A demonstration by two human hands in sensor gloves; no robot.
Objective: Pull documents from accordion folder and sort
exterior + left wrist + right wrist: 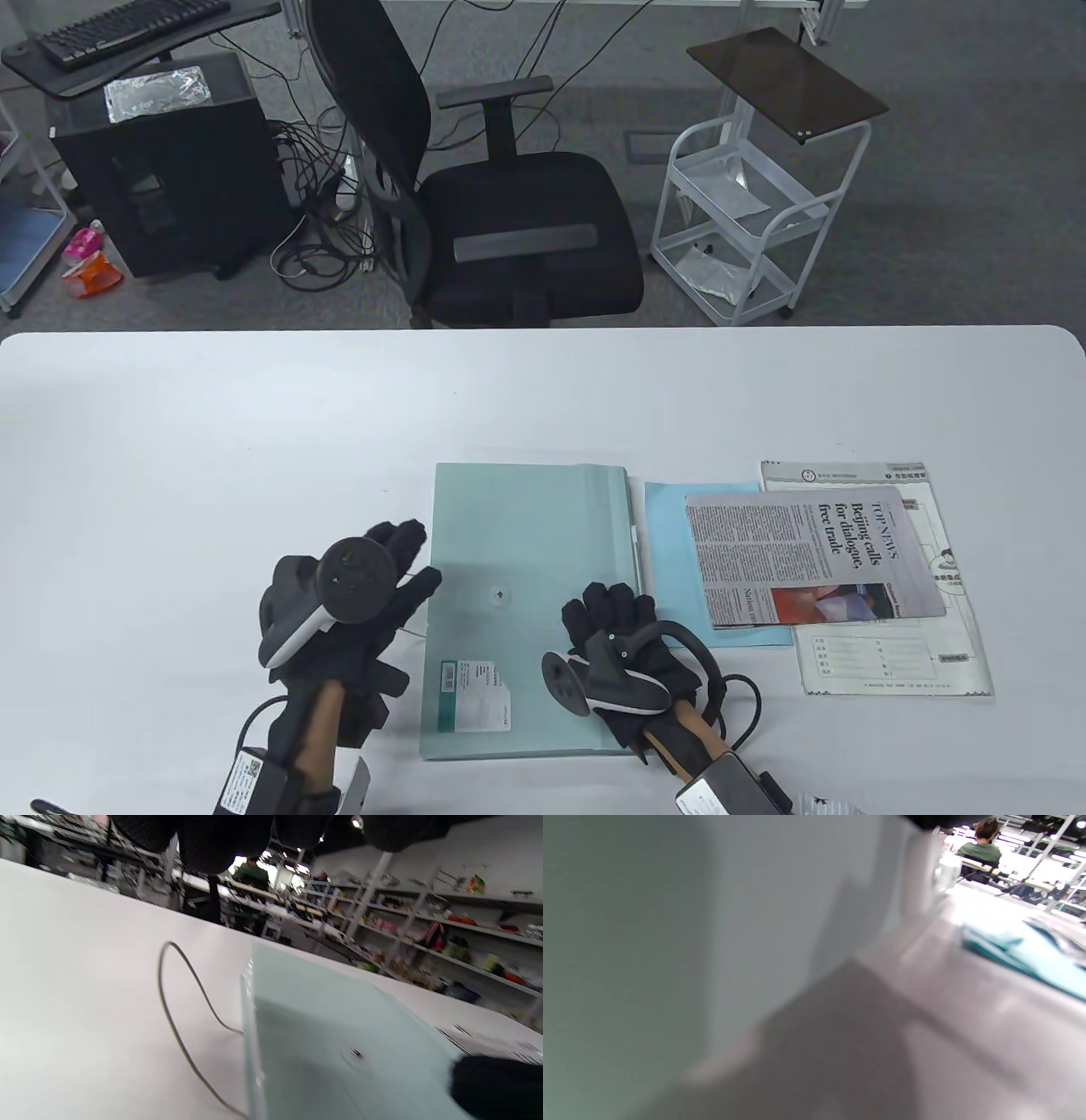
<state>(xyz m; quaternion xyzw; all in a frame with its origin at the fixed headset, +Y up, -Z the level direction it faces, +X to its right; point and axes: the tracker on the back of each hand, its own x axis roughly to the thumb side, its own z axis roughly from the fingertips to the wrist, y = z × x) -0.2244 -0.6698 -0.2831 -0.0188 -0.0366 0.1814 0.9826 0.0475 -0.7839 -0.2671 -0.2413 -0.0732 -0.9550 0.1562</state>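
A pale green accordion folder (526, 594) lies flat and closed on the white table (254, 424); it also shows in the left wrist view (339, 1035). My left hand (373, 586) hovers at the folder's left edge with its fingers spread, and a thin elastic cord (182, 1027) loops out from that edge. My right hand (615, 615) rests flat on the folder's right side. To the right lie a blue sheet (670, 543), a newspaper page (814, 552) on top of it, and a white printed form (916, 654) beneath.
A black office chair (509, 212) and a white rolling cart (755, 221) stand beyond the table's far edge. A black computer tower (170, 170) is at the far left on the floor.
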